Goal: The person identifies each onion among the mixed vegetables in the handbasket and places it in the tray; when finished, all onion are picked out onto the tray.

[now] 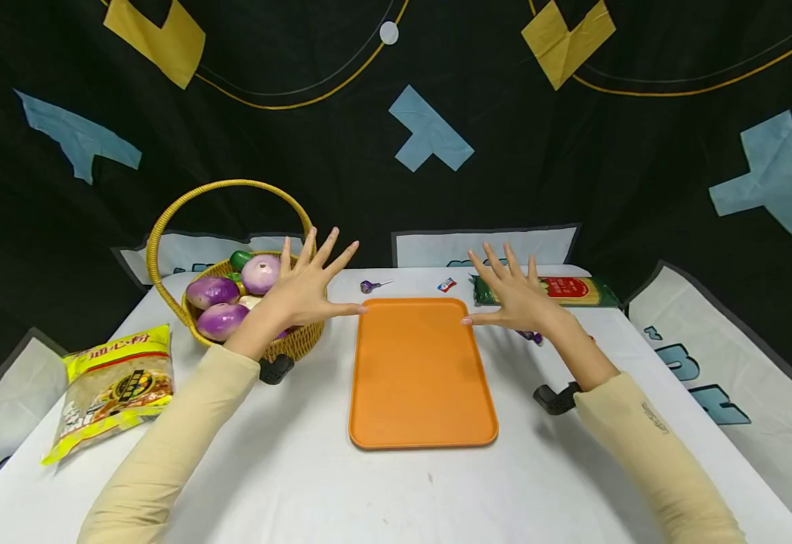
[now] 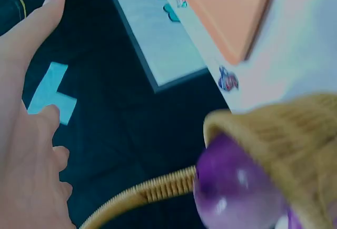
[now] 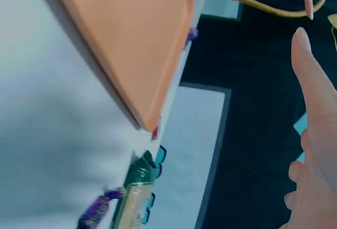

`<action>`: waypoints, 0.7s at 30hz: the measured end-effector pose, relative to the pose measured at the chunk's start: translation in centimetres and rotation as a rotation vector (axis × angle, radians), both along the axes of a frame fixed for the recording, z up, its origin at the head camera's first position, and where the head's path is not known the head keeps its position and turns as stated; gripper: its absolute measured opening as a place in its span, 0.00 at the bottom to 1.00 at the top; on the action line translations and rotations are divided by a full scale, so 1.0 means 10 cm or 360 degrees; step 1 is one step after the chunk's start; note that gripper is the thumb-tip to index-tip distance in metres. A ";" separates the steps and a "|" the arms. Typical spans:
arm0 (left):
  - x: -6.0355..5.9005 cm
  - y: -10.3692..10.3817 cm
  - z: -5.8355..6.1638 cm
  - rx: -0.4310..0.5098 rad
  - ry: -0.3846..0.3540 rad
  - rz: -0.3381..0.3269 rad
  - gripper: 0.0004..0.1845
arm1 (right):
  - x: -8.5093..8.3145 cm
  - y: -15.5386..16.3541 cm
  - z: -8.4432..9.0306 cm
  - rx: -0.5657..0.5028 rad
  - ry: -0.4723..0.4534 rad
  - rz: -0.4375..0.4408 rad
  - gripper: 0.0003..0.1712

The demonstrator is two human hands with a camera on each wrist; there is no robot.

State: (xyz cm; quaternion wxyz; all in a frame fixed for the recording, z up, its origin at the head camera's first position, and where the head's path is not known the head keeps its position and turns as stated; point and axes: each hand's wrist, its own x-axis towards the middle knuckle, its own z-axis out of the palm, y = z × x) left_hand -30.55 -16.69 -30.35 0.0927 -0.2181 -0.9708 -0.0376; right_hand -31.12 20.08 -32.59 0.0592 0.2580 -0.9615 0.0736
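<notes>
- Both hands hover spread and flat above the table, holding nothing: the left hand [image 1: 304, 287] over the front edge of the wicker basket [image 1: 165, 227], the right hand [image 1: 515, 298] just off the far right corner of the orange tray [image 1: 419, 378].
- To my eye this is a start pose, with no grasp begun. The tray lies bare between the hands.
- The nearest thing for the left hand is a purple onion [image 1: 212, 291] in the basket; reaching it calls for lowering and curling the fingers round it.
- Near the right hand lie a green noodle packet [image 1: 573, 291] and a small purple-wrapped sweet [image 1: 530, 336].
- The left wrist view shows an onion [image 2: 237, 187] close up against the basket rim; it is blurred, so I can't tell much more.
- The right wrist view shows the sweet [image 3: 97, 208] beside the packet [image 3: 137, 192], half hidden from the head view.
</notes>
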 end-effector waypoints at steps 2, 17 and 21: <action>0.03 -0.11 0.02 -0.0003 -0.0023 0.0013 0.56 | 0.05 0.02 -0.05 -0.0047 -0.0016 0.0029 0.65; 0.08 -0.84 -0.07 0.0338 -0.0415 -0.0120 0.45 | 0.25 0.11 -0.59 -0.0564 -0.0422 0.0057 0.46; 0.04 -0.92 -0.11 0.0448 -0.0486 -0.0158 0.42 | 0.22 0.15 -0.71 -0.0691 -0.0495 0.0018 0.36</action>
